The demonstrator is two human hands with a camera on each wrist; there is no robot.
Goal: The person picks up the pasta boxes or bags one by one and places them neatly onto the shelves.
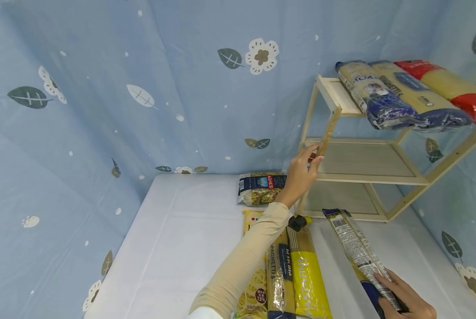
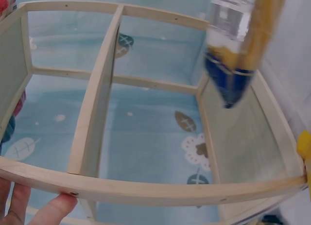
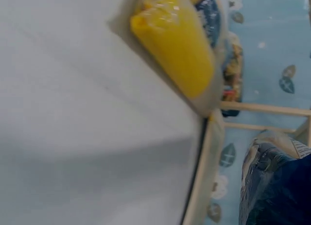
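Left hand point(image 1: 301, 170) grips the wooden rack point(image 1: 365, 157) (three packets on top).

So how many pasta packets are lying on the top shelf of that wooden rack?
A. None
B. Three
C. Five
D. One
B. In the head view three packets lie side by side on the top shelf of the wooden rack: a blue-wrapped packet, a yellow-and-blue spaghetti packet and a red-and-yellow packet.
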